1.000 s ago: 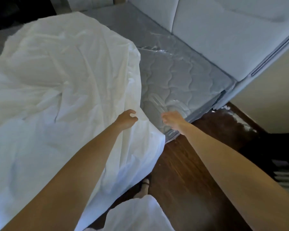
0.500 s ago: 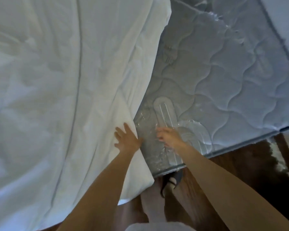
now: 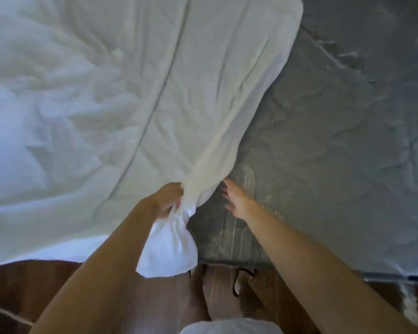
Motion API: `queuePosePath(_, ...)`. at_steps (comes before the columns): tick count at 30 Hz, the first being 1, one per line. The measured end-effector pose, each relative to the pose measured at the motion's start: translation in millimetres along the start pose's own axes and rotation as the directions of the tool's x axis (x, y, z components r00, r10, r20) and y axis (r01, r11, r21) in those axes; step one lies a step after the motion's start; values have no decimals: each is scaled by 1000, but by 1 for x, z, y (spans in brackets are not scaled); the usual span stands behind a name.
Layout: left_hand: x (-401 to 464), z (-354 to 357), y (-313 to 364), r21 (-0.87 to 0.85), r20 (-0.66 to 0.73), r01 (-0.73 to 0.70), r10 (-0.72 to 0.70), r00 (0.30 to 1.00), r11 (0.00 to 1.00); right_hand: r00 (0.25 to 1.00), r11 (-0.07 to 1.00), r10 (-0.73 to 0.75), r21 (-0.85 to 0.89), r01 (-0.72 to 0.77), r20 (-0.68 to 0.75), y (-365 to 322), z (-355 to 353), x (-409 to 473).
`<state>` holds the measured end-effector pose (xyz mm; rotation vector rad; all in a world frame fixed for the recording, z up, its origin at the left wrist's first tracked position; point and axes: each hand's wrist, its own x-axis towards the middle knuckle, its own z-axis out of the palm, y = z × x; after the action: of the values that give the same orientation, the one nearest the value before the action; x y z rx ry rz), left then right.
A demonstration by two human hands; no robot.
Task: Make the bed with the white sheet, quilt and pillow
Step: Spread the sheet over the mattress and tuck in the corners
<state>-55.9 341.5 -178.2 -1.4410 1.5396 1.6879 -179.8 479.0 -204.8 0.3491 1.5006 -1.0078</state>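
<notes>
The white sheet (image 3: 121, 112) is spread only over the left part of the mattress (image 3: 336, 141), the right part being left bare; a bunched near edge of it is gripped by the curled fingers of the left hand (image 3: 167, 198), with a loose corner hung over the near bed edge above the wooden floor (image 3: 34, 285). The right hand (image 3: 234, 201) is held open, fingers straight, just beside that bunch on the bare mattress. Progress is judged early: sheet not yet pulled across or tucked, quilt and pillow not seen.
</notes>
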Motion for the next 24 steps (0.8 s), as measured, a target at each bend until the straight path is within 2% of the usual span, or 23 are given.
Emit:
queuePosePath(1, -13, 5, 4, -100, 26, -15, 18, 1000, 995, 992, 999, 11, 38, -16, 127, -4, 6, -10)
queuePosePath(3, -40, 16, 18, -233, 28, -61, 70, 997, 971, 908, 998, -41, 53, 21, 416, -11, 18, -40)
queuePosePath(5, -66, 28, 36, -270, -5, -157, 162, 987, 950, 862, 994, -78, -25, 104, 501, -19, 23, -77)
queuePosePath(7, -90, 42, 51, -191, -50, -276, 271, 961, 942, 872, 986, -66, -101, 131, 485, -27, 21, -105)
queuePosePath(8, -97, 48, 56, -117, -63, -332, 327, 943, 936, 885, 981, -109, -95, 170, 453, -26, 15, -112)
queuePosePath(10, -110, 57, 61, 155, -84, -443, 458, 885, 883, 925, 983, -164, -21, 182, 341, -23, 0, -126)
queuePosePath(12, -122, 63, 63, 446, -88, -463, 552, 829, 766, 940, 985, -172, 54, 163, 296, -13, -22, -134)
queuePosePath(14, -130, 63, 68, 583, -159, -401, 582, 797, 707, 932, 988, -117, 138, 74, 343, -1, -34, -135)
queuePosePath(17, -152, 78, 76, 626, -126, -420, 616, 777, 657, 904, 990, -117, 123, 72, 412, 16, -56, -145)
queuePosePath(19, -165, 92, 82, 591, -77, -439, 589, 804, 677, 912, 976, -216, 98, 194, 348, 18, -58, -164)
queuePosePath(22, -174, 107, 83, 594, -104, -442, 609, 786, 672, 905, 914, -346, -127, 385, 250, 15, -59, -184)
queuePosePath(24, -174, 109, 78, 614, -214, -383, 613, 761, 690, 889, 836, -433, -303, 457, 147, 9, -73, -199)
